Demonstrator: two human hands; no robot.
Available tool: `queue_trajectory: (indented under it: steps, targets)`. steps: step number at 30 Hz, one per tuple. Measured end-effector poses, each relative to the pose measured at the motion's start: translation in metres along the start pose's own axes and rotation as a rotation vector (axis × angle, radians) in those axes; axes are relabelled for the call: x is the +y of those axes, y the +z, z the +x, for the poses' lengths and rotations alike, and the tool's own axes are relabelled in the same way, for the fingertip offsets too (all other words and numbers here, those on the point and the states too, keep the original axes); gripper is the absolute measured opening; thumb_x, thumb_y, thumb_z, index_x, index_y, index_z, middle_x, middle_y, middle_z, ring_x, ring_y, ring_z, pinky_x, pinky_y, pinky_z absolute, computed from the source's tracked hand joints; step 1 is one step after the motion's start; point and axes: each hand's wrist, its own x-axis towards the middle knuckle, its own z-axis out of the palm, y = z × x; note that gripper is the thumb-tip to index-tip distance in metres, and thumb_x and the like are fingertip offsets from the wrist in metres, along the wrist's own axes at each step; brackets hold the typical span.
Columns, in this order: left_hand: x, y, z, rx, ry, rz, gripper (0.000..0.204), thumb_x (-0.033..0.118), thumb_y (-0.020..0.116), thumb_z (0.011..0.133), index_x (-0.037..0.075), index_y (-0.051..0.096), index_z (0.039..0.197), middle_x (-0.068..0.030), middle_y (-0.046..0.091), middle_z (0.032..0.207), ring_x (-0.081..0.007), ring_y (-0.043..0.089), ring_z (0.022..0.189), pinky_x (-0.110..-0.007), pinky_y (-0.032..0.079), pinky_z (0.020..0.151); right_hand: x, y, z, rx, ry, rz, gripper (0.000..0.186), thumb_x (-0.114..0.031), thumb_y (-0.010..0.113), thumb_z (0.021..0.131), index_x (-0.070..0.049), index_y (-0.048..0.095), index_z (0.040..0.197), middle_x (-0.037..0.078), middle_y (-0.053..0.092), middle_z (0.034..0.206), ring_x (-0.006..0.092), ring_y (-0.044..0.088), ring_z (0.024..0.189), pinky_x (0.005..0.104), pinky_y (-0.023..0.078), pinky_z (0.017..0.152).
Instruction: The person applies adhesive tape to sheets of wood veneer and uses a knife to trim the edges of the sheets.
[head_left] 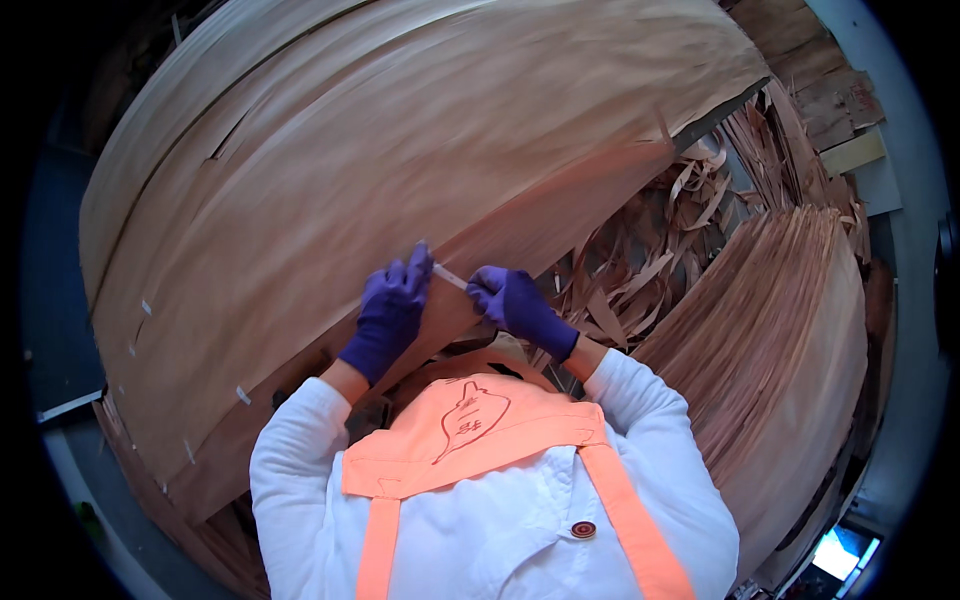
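At the near edge of the pale wood sheet (330, 190): white strip (450, 277) slanting between both gloved hands; touching the wood or just above it, hard to tell which.
Left hand (393, 312): laid over the sheet, fingers stretched forward beside one end of the strip; impossible to tell whether pinching or only pressing.
Right hand (520, 305): fingers curled, gripping the strip's other end.
White strip: liable to twist, fold onto itself or land crooked, given uneven pull from the two sides.
Sheet: thin-looking, probably prone to split under a hard press or sideways drag; dark slit (229, 138) farther up, likely to lengthen with any bending.
Redder wood (560, 215): along the edge near the fingers, apt to slip out of line if nudged.
Loose shavings (630, 275) to the right: possible snag for the right sleeve.
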Motion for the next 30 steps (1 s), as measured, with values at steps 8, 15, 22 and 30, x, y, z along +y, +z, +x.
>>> queue_trajectory:
  steps: [8, 15, 22, 30]
  targets:
    - [0.004, -0.023, 0.016, 0.020, 0.001, 0.048, 0.037, 0.012, 0.053, 0.077, 0.004, 0.058, 0.112, -0.0111, 0.047, 0.128, -0.0258, 0.051, 0.103, -0.038, 0.045, 0.080, 0.043, -0.096, -0.004, -0.001, 0.227, 0.587, 0.012, -0.014, 0.056, 0.089, -0.003, 0.059, 0.089, 0.004, 0.059, 0.066, 0.0090, 0.055, 0.052, 0.0234, 0.044, 0.047]
    - [0.077, -0.024, 0.130, 0.238, 0.212, -0.260, 0.034, 0.012, 0.053, 0.077, 0.004, 0.060, 0.110, -0.0119, 0.051, 0.124, -0.0276, 0.051, 0.112, -0.040, 0.044, 0.089, 0.073, -0.175, -0.010, 0.302, 0.166, 0.739, 0.015, -0.016, 0.052, 0.093, -0.002, 0.057, 0.096, 0.003, 0.060, 0.071, 0.0063, 0.055, 0.053, 0.0194, 0.046, 0.049]
    - [0.120, 0.014, 0.233, 0.317, 0.245, -0.231, 0.034, 0.013, 0.050, 0.077, 0.003, 0.059, 0.109, -0.0125, 0.051, 0.122, -0.0269, 0.049, 0.114, -0.040, 0.042, 0.092, 0.090, -0.207, 0.021, 0.315, 0.153, 0.761, 0.015, -0.020, 0.054, 0.092, -0.004, 0.057, 0.094, 0.003, 0.061, 0.069, 0.0075, 0.056, 0.051, 0.0182, 0.042, 0.046]
    - [0.124, 0.035, 0.255, 0.292, 0.120, -0.371, 0.036, 0.012, 0.054, 0.075, 0.004, 0.058, 0.110, -0.0113, 0.055, 0.118, -0.0262, 0.053, 0.107, -0.041, 0.043, 0.089, 0.096, -0.221, 0.070, 0.232, 0.278, 0.912, 0.015, -0.020, 0.056, 0.091, -0.005, 0.057, 0.092, 0.002, 0.060, 0.068, 0.0087, 0.056, 0.051, 0.0192, 0.041, 0.044]
